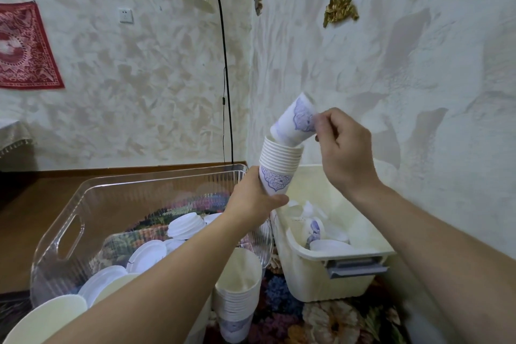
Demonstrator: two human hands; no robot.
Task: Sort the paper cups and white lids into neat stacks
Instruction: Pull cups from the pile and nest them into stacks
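Observation:
My left hand (252, 198) grips the bottom of a stack of nested paper cups (279, 165), white with a blue pattern, held up in the air. My right hand (343, 148) pinches a single paper cup (294, 123), tilted, its lower end sitting in the mouth of the stack. A second stack of cups (237, 296) stands on the floor below my left forearm. White lids (148, 255) lie loose in a clear plastic bin (67, 220) at the left. More cups and lids (321, 234) lie in a cream bin (312, 268) at the right.
A flowered rug (321, 318) covers the floor under the bins. A textured wall rises close at the right, and a floor lamp (223, 64) stands in the corner behind the bins. A brown wooden floor (28, 204) lies at the left.

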